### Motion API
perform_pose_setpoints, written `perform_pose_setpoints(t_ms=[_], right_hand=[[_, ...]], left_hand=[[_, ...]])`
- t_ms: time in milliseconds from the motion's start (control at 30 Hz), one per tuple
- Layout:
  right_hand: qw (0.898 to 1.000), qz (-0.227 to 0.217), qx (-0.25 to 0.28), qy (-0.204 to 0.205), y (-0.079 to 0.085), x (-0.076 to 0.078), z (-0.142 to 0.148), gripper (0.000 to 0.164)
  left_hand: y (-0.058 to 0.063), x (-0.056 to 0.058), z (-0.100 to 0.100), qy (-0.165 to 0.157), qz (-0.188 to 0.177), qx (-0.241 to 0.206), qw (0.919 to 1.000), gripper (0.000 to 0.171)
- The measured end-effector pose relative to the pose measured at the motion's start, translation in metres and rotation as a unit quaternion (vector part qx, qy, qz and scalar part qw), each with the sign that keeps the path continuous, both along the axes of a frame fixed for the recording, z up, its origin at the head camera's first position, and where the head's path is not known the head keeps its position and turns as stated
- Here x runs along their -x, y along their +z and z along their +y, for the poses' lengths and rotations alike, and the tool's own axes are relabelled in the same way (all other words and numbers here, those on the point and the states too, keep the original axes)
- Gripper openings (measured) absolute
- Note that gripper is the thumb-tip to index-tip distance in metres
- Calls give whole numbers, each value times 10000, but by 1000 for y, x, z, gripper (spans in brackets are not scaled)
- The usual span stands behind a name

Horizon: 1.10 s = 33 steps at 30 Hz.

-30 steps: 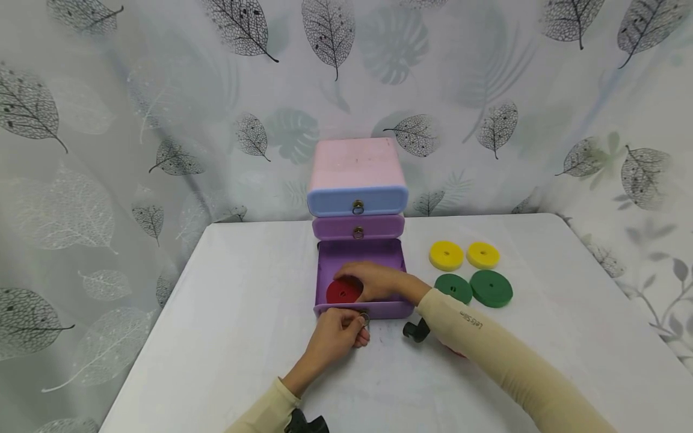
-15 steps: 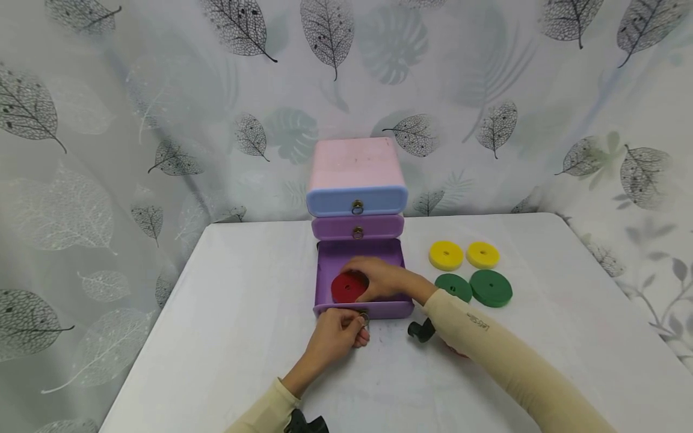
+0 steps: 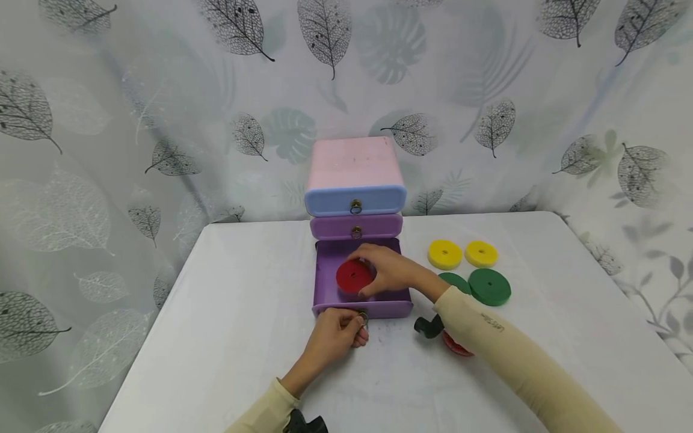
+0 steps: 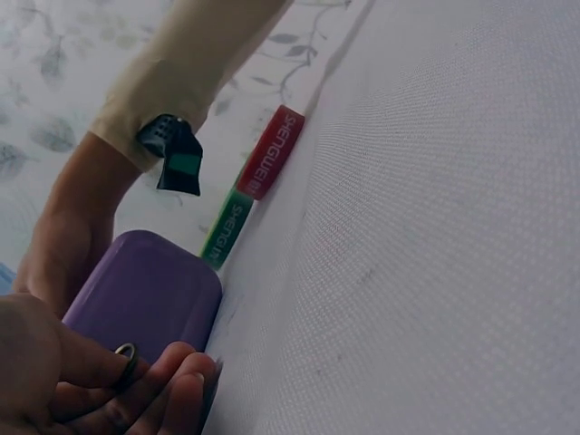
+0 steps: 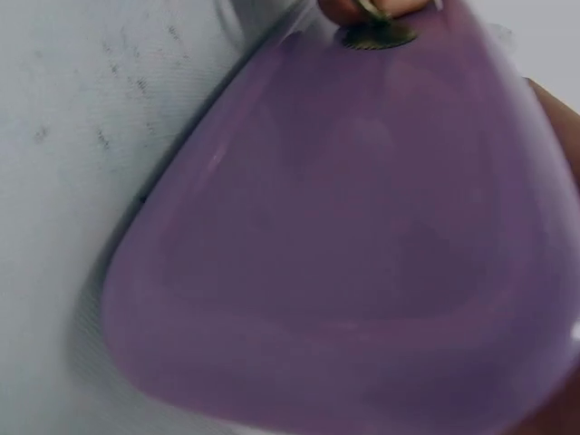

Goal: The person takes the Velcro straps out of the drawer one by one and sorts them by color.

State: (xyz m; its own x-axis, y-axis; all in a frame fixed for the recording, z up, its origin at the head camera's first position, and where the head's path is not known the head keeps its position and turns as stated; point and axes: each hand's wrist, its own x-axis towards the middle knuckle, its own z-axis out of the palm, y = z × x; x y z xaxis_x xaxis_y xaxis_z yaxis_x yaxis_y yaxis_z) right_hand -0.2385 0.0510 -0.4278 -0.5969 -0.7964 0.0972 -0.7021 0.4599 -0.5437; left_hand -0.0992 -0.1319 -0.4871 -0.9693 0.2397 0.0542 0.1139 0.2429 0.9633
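Observation:
My right hand (image 3: 387, 267) holds a red disc (image 3: 353, 276) with a small centre hole, thumb and fingers round its edge. The disc is inside or just above the pulled-out bottom purple drawer (image 3: 326, 270); how far it is off the drawer floor I cannot tell. At the drawer's front, my left hand (image 3: 331, 338) pinches the ring pull (image 4: 128, 361), seen closely in the left wrist view. The right wrist view is filled by the purple drawer front (image 5: 344, 217), which hides the right hand's fingers and the disc.
Above the drawer are a shut purple drawer (image 3: 355, 227) and a blue one (image 3: 355, 200) under a pink top (image 3: 354, 161). To the right lie two yellow discs (image 3: 445, 254) and two green discs (image 3: 489, 287). Another red disc (image 3: 456, 346) is partly under the right sleeve.
My right hand has moved the red disc rightward and toward the back from the drawer's front left. My left hand has stayed on the ring pull.

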Motion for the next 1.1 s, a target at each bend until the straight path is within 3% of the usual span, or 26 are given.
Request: perform_pose_setpoints(t_ms=[233, 567, 900, 1100], right_hand=[[9997, 13, 168, -148, 11, -6, 8, 69], [9989, 56, 359, -289, 23, -18, 21, 73], [9974, 110, 394, -590, 34, -25, 38, 74], [9962, 19, 482, -732, 41, -29, 52, 74]], left_hand=[[0, -1, -1, -10, -21, -165, 9999, 19], [3, -1, -2, -10, -17, 40, 10000, 18], [-1, 0, -2, 29, -65, -56, 10000, 19], [3, -2, -1, 18, -22, -67, 10000, 19]])
